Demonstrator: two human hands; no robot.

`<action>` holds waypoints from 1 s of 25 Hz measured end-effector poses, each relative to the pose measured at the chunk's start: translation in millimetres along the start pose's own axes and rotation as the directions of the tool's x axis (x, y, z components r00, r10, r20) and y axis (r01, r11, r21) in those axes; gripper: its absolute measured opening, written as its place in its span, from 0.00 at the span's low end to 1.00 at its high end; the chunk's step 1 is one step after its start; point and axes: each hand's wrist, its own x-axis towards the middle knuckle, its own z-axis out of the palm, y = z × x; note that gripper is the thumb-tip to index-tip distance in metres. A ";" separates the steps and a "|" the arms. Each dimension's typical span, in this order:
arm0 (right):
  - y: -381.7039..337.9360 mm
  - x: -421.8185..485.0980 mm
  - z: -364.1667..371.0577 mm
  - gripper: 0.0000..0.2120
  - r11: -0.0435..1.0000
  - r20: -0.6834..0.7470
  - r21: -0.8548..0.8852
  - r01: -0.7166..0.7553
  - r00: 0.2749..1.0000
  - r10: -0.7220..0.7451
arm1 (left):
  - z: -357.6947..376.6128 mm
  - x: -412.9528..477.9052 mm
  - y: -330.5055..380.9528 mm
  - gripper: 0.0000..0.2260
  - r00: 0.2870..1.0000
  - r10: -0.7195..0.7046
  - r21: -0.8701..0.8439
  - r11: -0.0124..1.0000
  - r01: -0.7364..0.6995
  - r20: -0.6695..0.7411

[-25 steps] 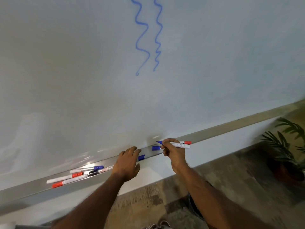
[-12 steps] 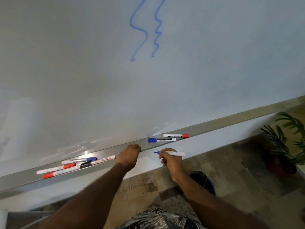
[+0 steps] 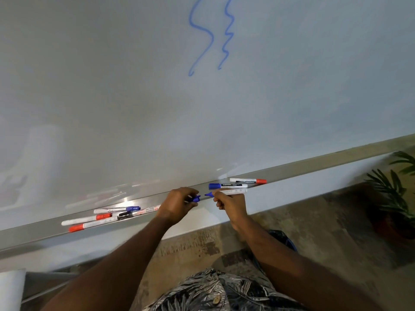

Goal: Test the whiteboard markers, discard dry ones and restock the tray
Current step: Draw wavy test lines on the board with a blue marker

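My right hand (image 3: 230,205) grips an uncapped blue marker (image 3: 231,192), its blue tip pointing left. My left hand (image 3: 177,204) pinches the blue cap (image 3: 195,199), a short gap from that tip. Both hands hover just in front of the metal tray (image 3: 33,232) under the whiteboard (image 3: 134,97). Two blue wavy test lines (image 3: 208,34) run down the board. On the tray to the right lie a blue-capped marker (image 3: 226,186) and a red-capped marker (image 3: 248,180). A cluster of several markers (image 3: 105,217) with red, blue and black caps lies to the left.
A potted plant (image 3: 395,194) stands on the floor at the right. A dark bin with a blue rim (image 3: 283,240) shows behind my right forearm. A white object (image 3: 10,288) sits at the bottom left corner.
My left hand has lifted the blue cap off the tray and brought it toward the marker tip. My right hand rose back up to tray level with the marker.
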 end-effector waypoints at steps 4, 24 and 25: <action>1.7 -0.6 12.5 0.05 0.998 0.051 -0.068 -0.007 0.999 0.010 | -4.2 -4.3 1.4 0.15 0.997 0.037 -0.008 0.999 -0.037 -0.061; 12.9 -1.1 45.3 0.06 0.985 0.100 0.068 -0.157 0.984 0.150 | -13.0 -10.6 2.4 0.06 0.986 0.132 0.103 0.987 -0.122 -0.101; 13.2 -0.4 47.2 0.07 0.982 0.095 0.084 -0.170 0.982 0.162 | -13.1 -10.0 2.3 0.06 0.986 0.127 0.101 0.988 -0.116 -0.105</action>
